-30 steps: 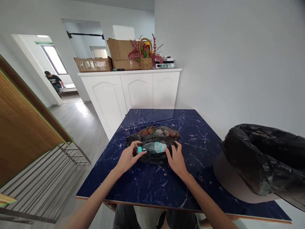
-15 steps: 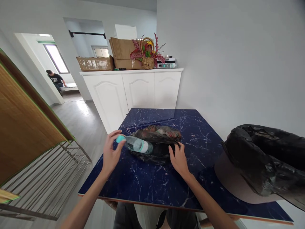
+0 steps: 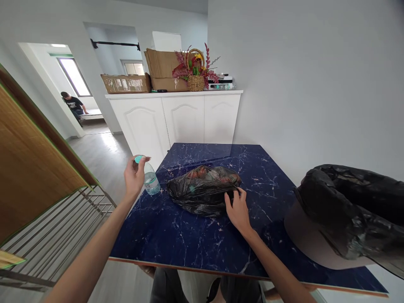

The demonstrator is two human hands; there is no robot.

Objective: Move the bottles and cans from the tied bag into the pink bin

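Observation:
My left hand [image 3: 135,176] is closed on a clear plastic bottle [image 3: 152,182] near its turquoise cap. The bottle leans slightly, its base at the left edge of the blue marbled table [image 3: 195,244]; whether it rests on the surface I cannot tell. In the middle of the table lies a black plastic bag [image 3: 198,198], with reddish and turquoise things showing dimly through the thin film. My right hand [image 3: 237,209] pinches the bag's edge at its right end.
A bin lined with a black bag [image 3: 334,210] stands at the table's right. Behind the table is a white cabinet [image 3: 186,120] with cardboard boxes [image 3: 126,84] and a flower basket [image 3: 195,83]. A metal rack [image 3: 72,235] stands at left. A person [image 3: 75,105] sits in the far room.
The bottle has come out of the bag's opening, moved left and swung from lying to nearly upright in my left hand. My right hand stays on the bag, whose left side has sagged.

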